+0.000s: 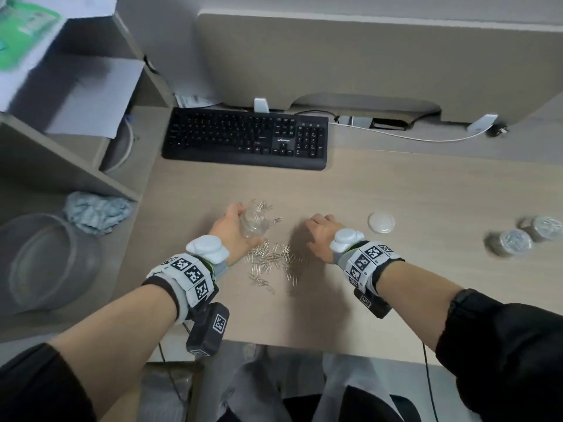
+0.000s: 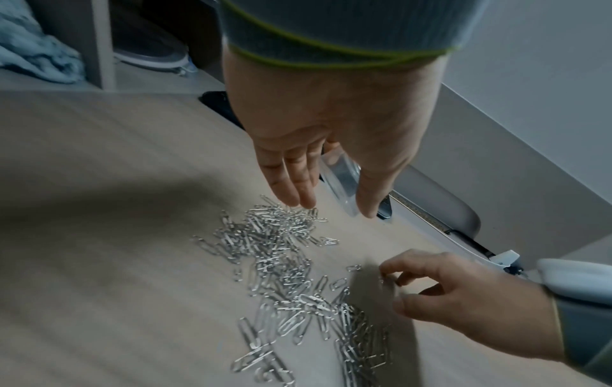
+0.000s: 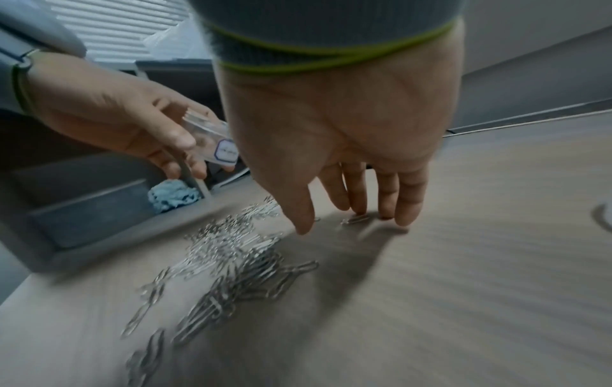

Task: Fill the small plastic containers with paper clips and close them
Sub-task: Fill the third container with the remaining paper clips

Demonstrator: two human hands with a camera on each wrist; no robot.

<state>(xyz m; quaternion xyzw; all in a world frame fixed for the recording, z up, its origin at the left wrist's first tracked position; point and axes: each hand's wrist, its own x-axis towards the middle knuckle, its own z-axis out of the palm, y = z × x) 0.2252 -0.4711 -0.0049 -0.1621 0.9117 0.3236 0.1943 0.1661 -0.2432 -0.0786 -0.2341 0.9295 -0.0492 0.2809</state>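
Holding the open clear container above the far left edge of the paper clips, the left hand wraps fingers and thumb around its wall; the container appears tilted, and a few clips seem to lie inside it, though its clear wall makes that hard to judge. Keeping its mouth turned toward the heap and low over the worktop should shorten the carry and limit spills. Centre: the clips lie scattered loose on the worktop between the two hands, many overlapping, so a pinch is likely to lift a tangled bunch; a gathering sweep toward the container would probably serve better than picking singly. Right of the heap, the right hand reaches down with fingers extended and slightly spread, fingertips on or just over the worktop beside a stray clip, gripping nothing. Further right lies a round white lid, well apart from the container, to be pressed on once the container is full. Far right stand two closed containers, apparently already filled. Overfilling would likely stop the lid from seating.
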